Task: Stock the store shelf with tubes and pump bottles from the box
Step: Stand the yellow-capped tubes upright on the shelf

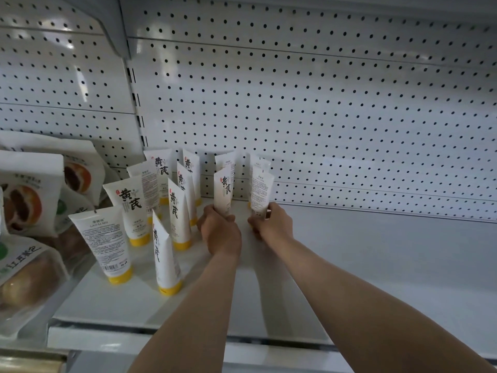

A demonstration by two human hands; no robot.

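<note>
Between both hands' reach, upright on the shelf point(349, 265): left hand point(221, 232) gripped one white tube point(223, 192), black characters facing; right hand point(271, 223) gripped another tube point(260, 195), fine print facing. Yellow-capped tubes point(129, 211) stood left of them.

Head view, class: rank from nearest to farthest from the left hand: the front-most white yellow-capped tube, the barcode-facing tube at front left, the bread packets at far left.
1. Front-most white yellow-capped tube, just left of the left hand.
2. Barcode-facing tube, further left.
3. Bread packets, far left.
</note>
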